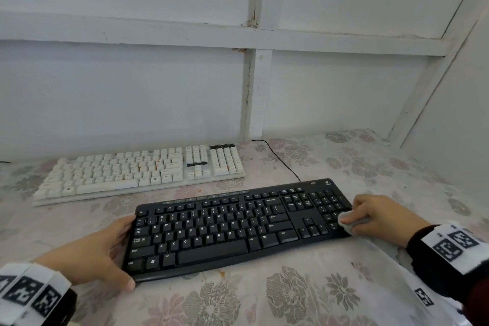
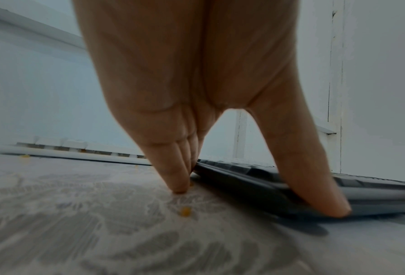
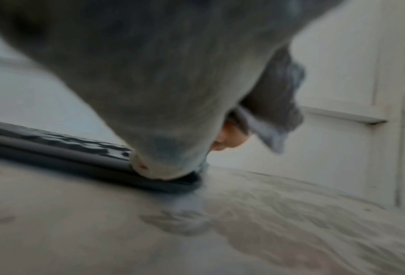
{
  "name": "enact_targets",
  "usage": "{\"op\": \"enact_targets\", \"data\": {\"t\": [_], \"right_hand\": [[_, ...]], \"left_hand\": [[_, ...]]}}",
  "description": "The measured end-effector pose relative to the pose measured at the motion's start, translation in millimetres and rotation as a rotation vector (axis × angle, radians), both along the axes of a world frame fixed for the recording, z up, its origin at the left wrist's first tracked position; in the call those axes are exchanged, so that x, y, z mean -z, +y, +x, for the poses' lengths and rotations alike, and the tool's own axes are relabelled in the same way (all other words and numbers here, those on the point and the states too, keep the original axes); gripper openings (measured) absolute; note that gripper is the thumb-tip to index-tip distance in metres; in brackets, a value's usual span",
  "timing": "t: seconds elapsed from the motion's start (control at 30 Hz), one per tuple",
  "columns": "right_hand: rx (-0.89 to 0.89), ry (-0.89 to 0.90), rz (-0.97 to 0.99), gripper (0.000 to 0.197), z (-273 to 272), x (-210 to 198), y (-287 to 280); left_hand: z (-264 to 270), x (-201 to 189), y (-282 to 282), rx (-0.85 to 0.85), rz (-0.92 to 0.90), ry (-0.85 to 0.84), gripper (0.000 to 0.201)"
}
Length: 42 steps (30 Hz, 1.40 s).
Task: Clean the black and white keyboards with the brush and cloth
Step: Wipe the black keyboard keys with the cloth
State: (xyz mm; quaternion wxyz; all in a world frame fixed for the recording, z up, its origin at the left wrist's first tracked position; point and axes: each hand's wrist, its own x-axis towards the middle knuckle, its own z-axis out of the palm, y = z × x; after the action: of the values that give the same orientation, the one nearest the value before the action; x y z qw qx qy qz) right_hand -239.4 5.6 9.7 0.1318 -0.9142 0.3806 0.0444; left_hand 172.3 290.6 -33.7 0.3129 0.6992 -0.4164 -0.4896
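Observation:
A black keyboard (image 1: 227, 227) lies near me on the flowered tablecloth (image 1: 304, 296). Its left end is braced by my left hand (image 1: 105, 249), fingers straight along the far corner and thumb against the front corner; in the left wrist view the thumb (image 2: 314, 189) lies on the black keyboard (image 2: 373, 193). My right hand (image 1: 375, 216) holds a bunched grey cloth (image 1: 349, 222) pressed on the keyboard's right end by the number pad. The right wrist view shows the grey cloth (image 3: 173, 93) on the black keyboard (image 3: 55, 148). A white keyboard (image 1: 143, 171) lies behind. No brush is in view.
A black cable (image 1: 280, 159) runs from the wall across the cloth to the black keyboard's back edge. White panelled walls (image 1: 132, 87) close the table at the back and right. Small yellow crumbs (image 2: 185, 211) lie on the tablecloth by my left hand.

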Motion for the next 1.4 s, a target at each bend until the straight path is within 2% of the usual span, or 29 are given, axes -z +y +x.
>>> {"op": "enact_targets", "data": {"t": [0.1,0.17,0.23,0.37,0.4,0.53,0.6,0.7,0.8,0.97,1.17,1.4], "right_hand": [[0.073,-0.040,0.010,0.052,-19.2,2.1,-12.9],[0.059,-0.069,0.012,0.062,-24.2,3.8,-16.7],[0.062,-0.085,0.010,0.057,-24.1,5.5,-20.4],[0.160,0.002,-0.047,0.023,-20.9,-2.3,-23.8],[0.181,-0.012,-0.054,0.022,-20.9,-4.9,-23.7],[0.116,-0.181,0.029,0.030,-5.5,-12.6,-7.3],[0.036,-0.139,0.066,0.023,7.5,-7.2,3.9],[-0.043,-0.032,0.016,0.020,13.2,2.4,12.0],[0.024,0.002,-0.040,0.018,0.8,0.2,4.1],[0.163,0.065,-0.097,0.029,-18.8,1.9,-18.4],[0.246,-0.054,-0.058,0.029,-16.9,14.5,-31.1],[0.236,-0.041,-0.061,0.028,-0.6,17.8,-48.5]], "left_hand": [[-0.1,-0.3,0.9,0.001,0.009,-0.029,0.163],[-0.4,-0.8,0.5,0.005,0.007,-0.026,0.161],[-1.8,-1.5,0.1,0.006,-0.012,-0.007,0.156],[-4.0,-3.3,-0.8,0.001,-0.024,-0.005,0.154],[-4.0,-3.6,-0.6,-0.002,-0.024,-0.003,0.156],[-4.3,-4.9,-0.2,0.004,-0.004,-0.002,0.160],[-4.1,-5.2,-0.4,0.006,0.001,-0.006,0.161],[-4.2,-5.9,-0.4,0.007,0.013,-0.006,0.163],[-4.0,-6.3,-0.4,0.011,0.031,-0.013,0.165],[-2.5,-4.2,-0.4,0.006,0.030,-0.012,0.164],[-2.3,-4.6,-0.7,0.012,0.043,-0.037,0.162],[-3.0,-5.2,-0.9,-0.012,0.039,-0.046,0.156]]}}
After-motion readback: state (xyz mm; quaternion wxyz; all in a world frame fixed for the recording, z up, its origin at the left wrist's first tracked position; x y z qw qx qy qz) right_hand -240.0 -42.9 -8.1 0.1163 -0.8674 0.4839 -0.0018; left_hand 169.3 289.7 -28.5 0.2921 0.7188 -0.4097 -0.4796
